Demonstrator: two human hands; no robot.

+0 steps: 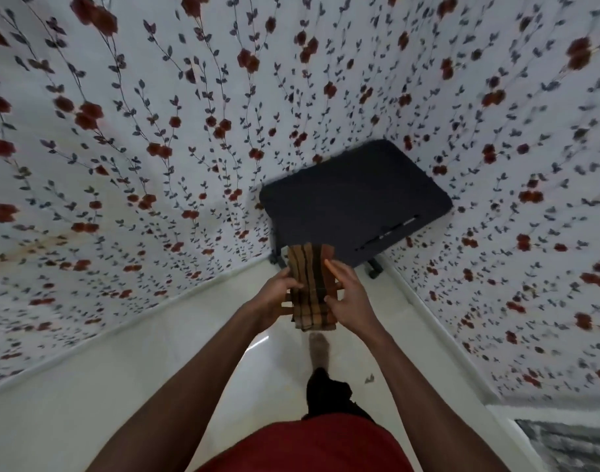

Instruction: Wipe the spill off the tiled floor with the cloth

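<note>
Folded cloth (pixel 310 287) btwn both hands.

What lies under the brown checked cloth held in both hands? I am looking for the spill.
Below the brown checked cloth show pale glossy floor tiles and a bare foot. No spill is clearly visible; the cloth, left hand and right hand hide the floor directly beneath.

Floral sheets and a dark counter in a corner.
White sheets (pixel 155 131) printed with red flowers and dark leaves are hung on both walls. A small black counter (pixel 353 199) on castors is set in the corner; a slim pen-like item (pixel 387 233) is seen near its edge.
</note>
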